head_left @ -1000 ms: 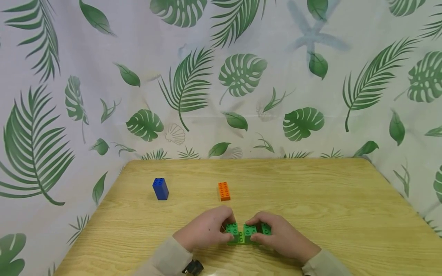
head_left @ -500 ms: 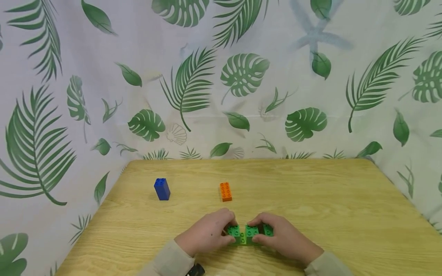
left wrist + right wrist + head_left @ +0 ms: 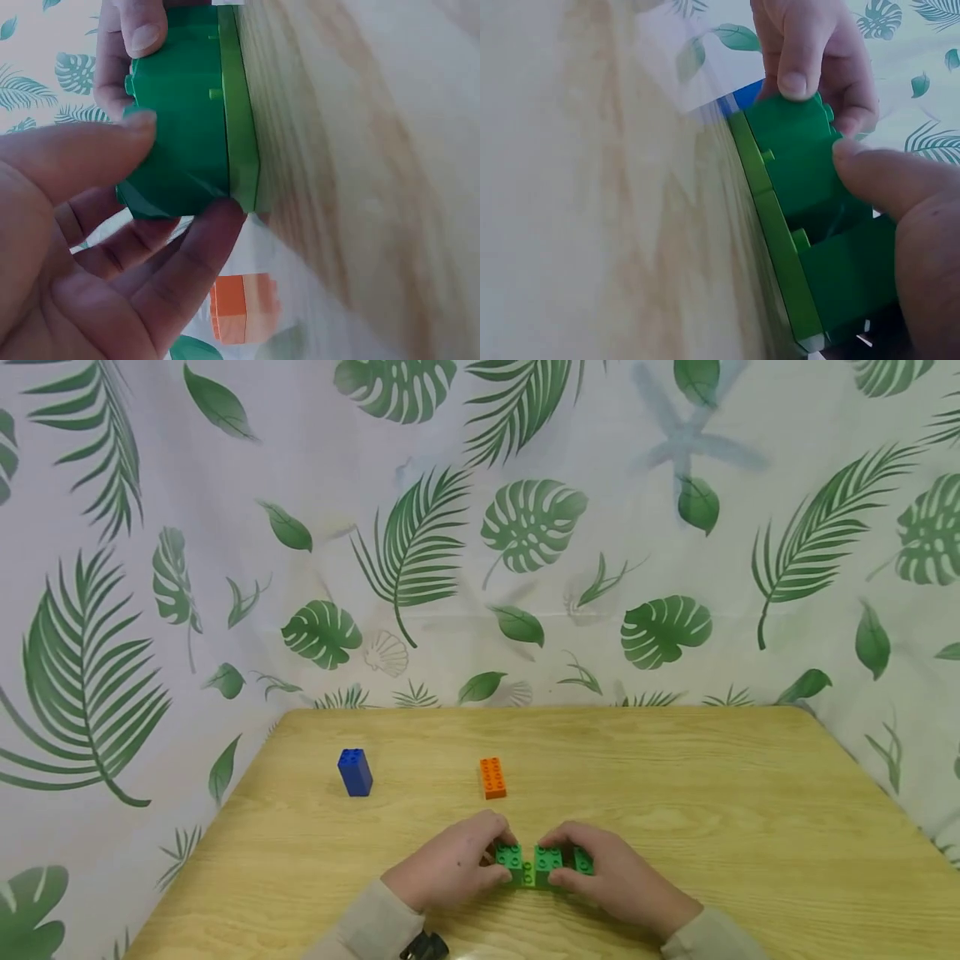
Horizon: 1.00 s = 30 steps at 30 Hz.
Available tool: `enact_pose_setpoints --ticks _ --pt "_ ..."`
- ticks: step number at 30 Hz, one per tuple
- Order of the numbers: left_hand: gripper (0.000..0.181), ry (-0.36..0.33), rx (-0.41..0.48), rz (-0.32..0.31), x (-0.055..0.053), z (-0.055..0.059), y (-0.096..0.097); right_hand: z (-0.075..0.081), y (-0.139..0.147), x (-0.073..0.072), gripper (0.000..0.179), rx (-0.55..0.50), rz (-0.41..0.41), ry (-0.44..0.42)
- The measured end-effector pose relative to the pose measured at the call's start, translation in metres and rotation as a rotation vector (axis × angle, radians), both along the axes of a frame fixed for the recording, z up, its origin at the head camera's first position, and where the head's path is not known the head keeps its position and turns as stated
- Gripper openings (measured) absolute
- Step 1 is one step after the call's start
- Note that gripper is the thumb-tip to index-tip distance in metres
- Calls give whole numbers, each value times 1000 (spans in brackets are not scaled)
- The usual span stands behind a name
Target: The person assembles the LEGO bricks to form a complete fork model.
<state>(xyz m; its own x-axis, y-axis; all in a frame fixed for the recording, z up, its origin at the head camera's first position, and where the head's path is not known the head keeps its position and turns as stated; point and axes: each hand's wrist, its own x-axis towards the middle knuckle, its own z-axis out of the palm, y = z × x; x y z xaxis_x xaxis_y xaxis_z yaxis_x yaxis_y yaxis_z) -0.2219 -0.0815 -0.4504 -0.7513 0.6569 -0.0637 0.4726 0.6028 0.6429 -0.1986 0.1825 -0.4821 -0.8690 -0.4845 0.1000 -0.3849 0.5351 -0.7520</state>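
Low on the table, light green toy bricks (image 3: pixel 528 874) form a flat base with taller dark green bricks on top. My left hand (image 3: pixel 450 864) pinches the left dark green brick (image 3: pixel 509 857) between thumb and fingers. The middle dark green brick (image 3: pixel 548 860) is pinched by my right hand (image 3: pixel 622 877). Just right of it, partly covered by that hand, stands another dark green brick (image 3: pixel 582 860). In the right wrist view, a seam splits the light green base (image 3: pixel 776 240), and a gap with a bare stud separates the middle and right bricks.
Beyond the hands, an orange brick (image 3: pixel 492 778) lies flat, studs up. A tall blue brick stack (image 3: pixel 356 773) stands upright farther left. The wooden table (image 3: pixel 675 760) ends at a leaf-patterned cloth (image 3: pixel 450 527) hanging behind it.
The whole head view shifts slightly, with everything drifting a little to the right. Both hands keep their hold on the same green bricks.
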Motion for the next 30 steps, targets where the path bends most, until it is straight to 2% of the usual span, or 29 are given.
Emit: enact_pose_setpoints --ticks 5,10,15,19,26,30 --pt "23 -39 28 35 -2 -7 -1 -7 -3 -1 36 47 -44 56" --pt "24 -46 50 57 -5 -7 -4 -8 -5 -4 37 61 -55 108" --pt "27 -25 44 34 -7 -2 -6 -2 -6 -7 35 49 -15 81" --pt "27 -45 35 24 -6 3 -4 0 -2 -7 34 47 8 58" --pt "26 -11 31 2 -9 6 -2 -1 -2 -11 32 37 17 137" --pt "27 -23 13 9 -7 4 -3 -3 -3 -8 32 23 30 137"
